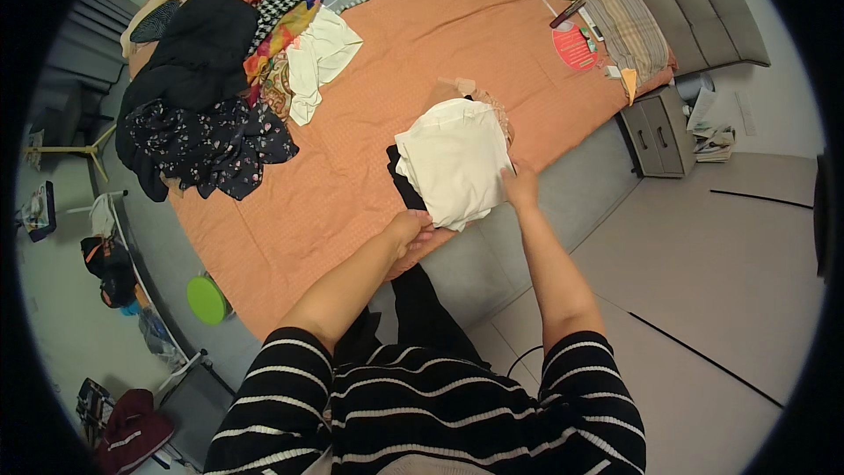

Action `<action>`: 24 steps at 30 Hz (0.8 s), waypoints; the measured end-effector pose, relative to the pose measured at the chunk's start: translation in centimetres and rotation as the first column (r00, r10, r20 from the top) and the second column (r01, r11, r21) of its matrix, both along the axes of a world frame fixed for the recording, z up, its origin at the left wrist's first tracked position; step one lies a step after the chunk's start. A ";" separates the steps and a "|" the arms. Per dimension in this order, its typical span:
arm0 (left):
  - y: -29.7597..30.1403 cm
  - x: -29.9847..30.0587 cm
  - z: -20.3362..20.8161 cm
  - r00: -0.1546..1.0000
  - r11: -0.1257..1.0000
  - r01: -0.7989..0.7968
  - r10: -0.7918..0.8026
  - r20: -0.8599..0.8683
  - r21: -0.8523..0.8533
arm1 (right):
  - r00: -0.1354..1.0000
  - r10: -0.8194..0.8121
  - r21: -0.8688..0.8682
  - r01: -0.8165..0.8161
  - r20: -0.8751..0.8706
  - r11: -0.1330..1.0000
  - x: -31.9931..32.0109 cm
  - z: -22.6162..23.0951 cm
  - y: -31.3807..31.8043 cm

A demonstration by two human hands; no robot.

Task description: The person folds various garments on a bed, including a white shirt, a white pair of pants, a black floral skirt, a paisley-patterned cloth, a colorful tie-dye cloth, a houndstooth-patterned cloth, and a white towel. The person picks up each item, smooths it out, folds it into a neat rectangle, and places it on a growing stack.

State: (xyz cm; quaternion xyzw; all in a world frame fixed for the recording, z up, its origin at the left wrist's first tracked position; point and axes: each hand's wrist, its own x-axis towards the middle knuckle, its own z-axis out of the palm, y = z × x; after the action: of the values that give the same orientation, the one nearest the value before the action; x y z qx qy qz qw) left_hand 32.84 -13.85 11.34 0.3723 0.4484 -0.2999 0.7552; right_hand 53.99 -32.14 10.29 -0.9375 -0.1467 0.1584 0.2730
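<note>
A folded white garment (457, 163) lies near the front edge of the bed, on top of a black cloth (404, 180) that shows along its left side. Beige lacy fabric (498, 110) peeks out behind it. My left hand (411, 230) is at the white garment's near left corner, fingers closed on its edge. At the right side, my right hand (520, 185) has its thumb and fingers on the garment's edge, pinching it; part of the fingers is hidden.
Loose clothes are heaped at the far left: a black garment (198, 44), a dark floral one (207, 145) and a white one (321, 57). Small items lie by a red round fan (574, 46) near the striped pillow (615, 9). A nightstand (655, 136) and green stool (207, 300) flank the bed.
</note>
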 end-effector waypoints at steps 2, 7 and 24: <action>0.7 -0.8 1.2 0.999 0.999 -0.029 0.029 -0.021 -0.015 | 0.978 0.148 -0.117 -0.132 0.147 0.984 -2.8 0.5 2.5; 3.7 -5.4 0.1 0.986 0.986 -0.163 0.164 -0.022 0.033 | 0.942 0.336 -0.343 -0.306 0.029 0.888 -8.0 2.3 11.0; 12.8 -11.8 -2.4 0.865 0.865 -0.501 0.501 0.017 0.023 | 0.810 0.559 0.147 -0.584 0.178 0.799 -19.8 -2.0 20.1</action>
State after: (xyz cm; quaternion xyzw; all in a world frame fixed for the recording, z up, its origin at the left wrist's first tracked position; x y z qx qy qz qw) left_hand 21.02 -1.03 8.91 0.2551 0.5296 -0.0856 0.8044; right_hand 34.22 -12.00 8.30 -0.8261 -0.4545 0.1589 0.2930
